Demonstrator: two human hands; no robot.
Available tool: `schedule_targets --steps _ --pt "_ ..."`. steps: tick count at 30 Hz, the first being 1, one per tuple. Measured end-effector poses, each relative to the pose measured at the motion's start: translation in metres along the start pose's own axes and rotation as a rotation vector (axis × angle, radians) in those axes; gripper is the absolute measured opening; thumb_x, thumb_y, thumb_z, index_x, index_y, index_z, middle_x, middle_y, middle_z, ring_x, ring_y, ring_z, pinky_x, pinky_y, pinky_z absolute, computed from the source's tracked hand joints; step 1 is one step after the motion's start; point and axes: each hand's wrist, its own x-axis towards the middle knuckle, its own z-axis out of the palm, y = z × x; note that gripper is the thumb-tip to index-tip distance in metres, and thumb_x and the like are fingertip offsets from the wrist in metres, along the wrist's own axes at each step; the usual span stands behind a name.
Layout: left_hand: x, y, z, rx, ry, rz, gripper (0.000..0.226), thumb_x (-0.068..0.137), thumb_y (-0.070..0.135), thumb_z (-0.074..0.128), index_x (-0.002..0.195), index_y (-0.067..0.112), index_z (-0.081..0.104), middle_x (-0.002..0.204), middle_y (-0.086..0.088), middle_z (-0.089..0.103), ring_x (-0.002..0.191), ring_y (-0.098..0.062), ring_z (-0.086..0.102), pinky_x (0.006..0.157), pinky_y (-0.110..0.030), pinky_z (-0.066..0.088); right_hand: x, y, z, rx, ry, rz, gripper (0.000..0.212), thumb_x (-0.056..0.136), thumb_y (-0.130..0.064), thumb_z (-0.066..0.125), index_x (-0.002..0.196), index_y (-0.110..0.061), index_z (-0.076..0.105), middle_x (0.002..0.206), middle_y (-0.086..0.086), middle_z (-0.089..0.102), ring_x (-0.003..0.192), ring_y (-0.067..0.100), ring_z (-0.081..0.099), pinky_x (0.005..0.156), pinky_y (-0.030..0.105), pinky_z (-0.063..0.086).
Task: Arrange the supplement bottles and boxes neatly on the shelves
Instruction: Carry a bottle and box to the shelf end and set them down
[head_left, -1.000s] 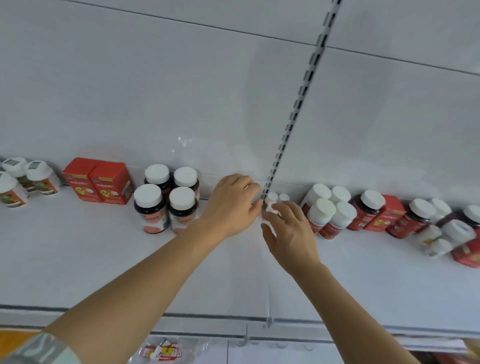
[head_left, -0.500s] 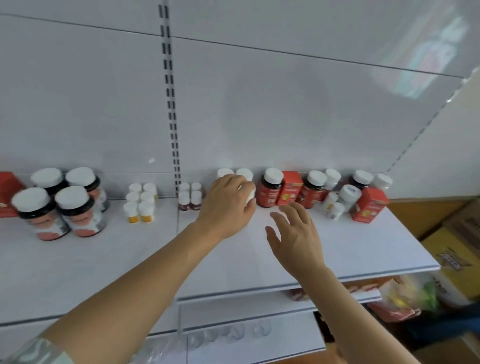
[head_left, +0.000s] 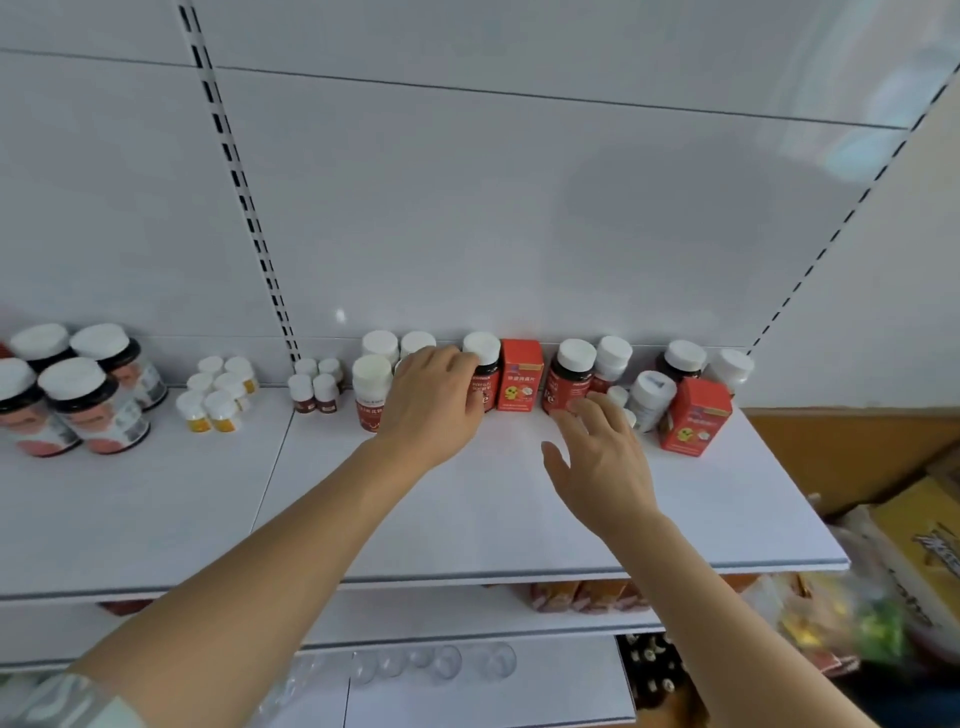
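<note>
Shelf carries four big dark jars far left, two red boxes along the back wall, six yellow-based vials, four brown vials. Left hand curls its fingers over a white-capped bottle; right hand hovers, fingers spread.

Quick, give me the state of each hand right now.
Left hand: fingers curled over a bottle in the back row; grip itself hidden, cannot be told.
Right hand: open, fingers spread, holding nothing.
</note>
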Motion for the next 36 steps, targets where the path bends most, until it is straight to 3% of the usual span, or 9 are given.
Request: schedule_targets --steps 9,14,18,21,26,31,34,36 --pt "0.054 -0.012 0.028 0.038 -0.080 0.006 0.045 0.090 0.028 0.053 0.132 0.013 0.052 0.119 -0.006 0.057 0.111 -0.028 0.049 0.096 -0.038 0.038 0.074 0.004 0.024 -0.060 -0.037 -0.050 0.044 0.088 -0.027 0.058 0.128 -0.009 0.055 0.129 0.005 0.055 0.133 0.032 0.039 0.107 0.043 0.038" --pt "0.069 -0.015 0.046 0.164 -0.130 -0.021 0.035 0.095 0.036 0.044 0.118 0.014 0.058 0.112 -0.006 0.058 0.108 -0.029 0.047 0.090 -0.037 0.038 0.102 0.014 0.039 -0.179 -0.203 -0.095 0.050 0.092 -0.031 0.051 0.138 -0.011 0.045 0.143 0.005 0.046 0.145 0.032 0.022 0.116 0.041 0.021" --pt "0.075 -0.015 0.050 0.173 -0.129 -0.006 0.024 0.095 0.030 0.046 0.101 0.014 0.063 0.103 -0.007 0.059 0.103 -0.030 0.047 0.085 -0.037 0.036 0.115 0.021 0.044 -0.225 -0.248 -0.139 0.048 0.091 -0.022 0.050 0.138 -0.013 0.045 0.149 0.007 0.038 0.145 0.034 0.017 0.116 0.040 0.018" --pt "0.075 -0.013 0.053 0.155 -0.156 -0.012 0.018 0.091 0.028 0.050 0.104 0.015 0.057 0.103 -0.006 0.060 0.102 -0.030 0.048 0.083 -0.037 0.038 0.122 0.032 0.046 -0.214 -0.254 -0.173 0.039 0.091 -0.023 0.052 0.129 -0.015 0.054 0.148 0.008 0.040 0.144 0.033 0.020 0.118 0.040 0.020" --pt "0.073 -0.009 0.052 0.126 -0.180 -0.015 0.018 0.089 0.022 0.057 0.104 0.015 0.049 0.100 -0.004 0.058 0.097 -0.028 0.051 0.078 -0.036 0.039 0.125 0.042 0.051 -0.133 -0.225 -0.273 0.026 0.082 -0.018 0.063 0.106 -0.009 0.057 0.131 0.009 0.057 0.137 0.035 0.035 0.112 0.042 0.031" --pt "0.066 -0.005 0.041 -0.042 -0.157 -0.055 0.018 0.089 0.023 0.059 0.101 0.011 0.054 0.099 -0.006 0.061 0.093 -0.030 0.055 0.076 -0.042 0.043 0.130 0.055 0.036 0.067 -0.220 -0.340 0.034 0.075 -0.018 0.073 0.108 -0.012 0.062 0.113 0.000 0.064 0.119 0.027 0.049 0.101 0.031 0.036" --pt "0.058 -0.002 0.030 -0.195 -0.016 -0.143 0.026 0.089 0.032 0.063 0.110 0.018 0.060 0.107 0.002 0.064 0.086 -0.021 0.059 0.070 -0.032 0.044 0.134 0.060 0.014 0.312 -0.245 -0.323 0.038 0.077 -0.021 0.074 0.113 -0.016 0.062 0.114 -0.004 0.063 0.108 0.023 0.054 0.082 0.029 0.041" --pt "0.054 0.002 0.020 -0.258 0.028 -0.214 0.026 0.089 0.041 0.063 0.110 0.026 0.058 0.109 0.009 0.061 0.080 -0.013 0.056 0.067 -0.028 0.040 0.138 0.063 0.000 0.410 -0.263 -0.317 0.036 0.081 -0.029 0.073 0.114 -0.020 0.061 0.111 -0.008 0.062 0.098 0.018 0.058 0.079 0.029 0.045"
